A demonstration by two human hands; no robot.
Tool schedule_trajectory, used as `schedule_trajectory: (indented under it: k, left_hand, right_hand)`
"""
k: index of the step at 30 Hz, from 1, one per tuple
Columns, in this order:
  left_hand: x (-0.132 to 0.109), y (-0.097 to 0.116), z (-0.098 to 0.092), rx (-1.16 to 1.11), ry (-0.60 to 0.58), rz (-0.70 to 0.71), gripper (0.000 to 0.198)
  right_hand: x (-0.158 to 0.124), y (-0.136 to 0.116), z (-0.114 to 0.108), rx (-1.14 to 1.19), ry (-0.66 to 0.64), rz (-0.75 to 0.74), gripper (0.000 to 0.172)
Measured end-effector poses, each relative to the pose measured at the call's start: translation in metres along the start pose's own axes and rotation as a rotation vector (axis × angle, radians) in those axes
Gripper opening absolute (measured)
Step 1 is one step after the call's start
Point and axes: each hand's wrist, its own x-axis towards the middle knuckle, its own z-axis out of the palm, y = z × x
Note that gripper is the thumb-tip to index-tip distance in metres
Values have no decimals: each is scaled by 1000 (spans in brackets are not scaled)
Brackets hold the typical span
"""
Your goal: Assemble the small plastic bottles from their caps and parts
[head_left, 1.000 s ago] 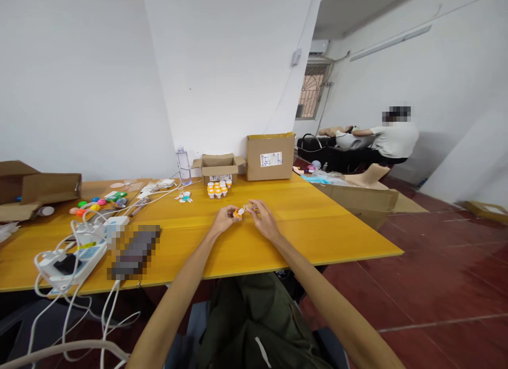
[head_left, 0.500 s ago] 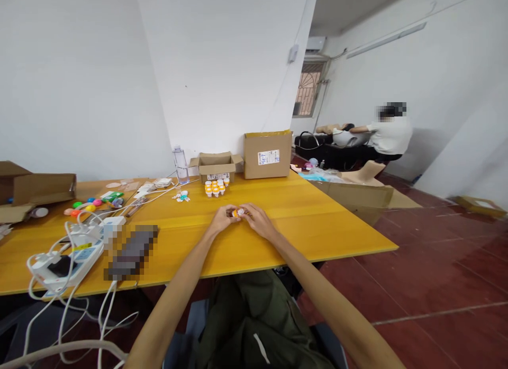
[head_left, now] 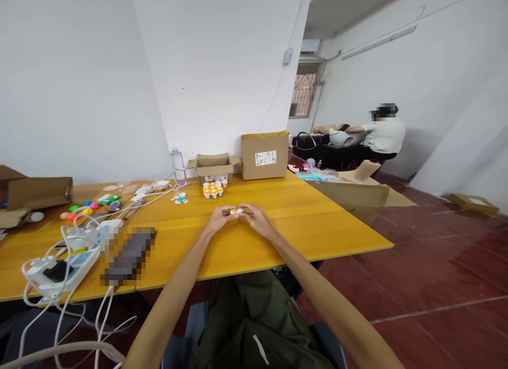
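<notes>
Between my fingertips lies a small white-and-orange capped bottle (head_left: pixel 235 212), tipped on its side just above the table. My left hand (head_left: pixel 220 219) grips its left end, and my right hand (head_left: pixel 254 219) pinches its right end. Behind my hands a cluster of several similar white-and-orange bottles (head_left: pixel 213 189) stands upright on the table. Left of that cluster sits a small pile of white and teal pieces (head_left: pixel 180 198), too small to make out.
An opened cardboard box (head_left: pixel 215 170) and a larger closed one (head_left: pixel 264 156) stand at the back. A clear bottle (head_left: pixel 178 167) is beside them. Left are a power strip (head_left: pixel 85 258) with cables, a dark blurred device (head_left: pixel 129 255) and coloured balls (head_left: pixel 87 211). A person (head_left: pixel 383 131) sits far right.
The small bottle has turned in my fingers and now lies more level, side-on to me. Both hands stay on it. The view has shifted slightly.
</notes>
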Motion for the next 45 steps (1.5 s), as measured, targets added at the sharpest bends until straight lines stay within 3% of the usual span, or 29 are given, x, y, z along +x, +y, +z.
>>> schedule_trajectory:
  k: [18,27,45]
  left_hand:
    - [-3,12,4,-35,-29,-75,49]
    - [-3,12,3,-46,-39,-106,47]
    - [-3,12,3,7,-48,-53,45]
  right_hand:
    - [1,0,-2,-67,-65,-37,18]
    - [2,3,-3,-80,-64,-72,18]
    - [-1,2,-3,-242,-42,-173,12]
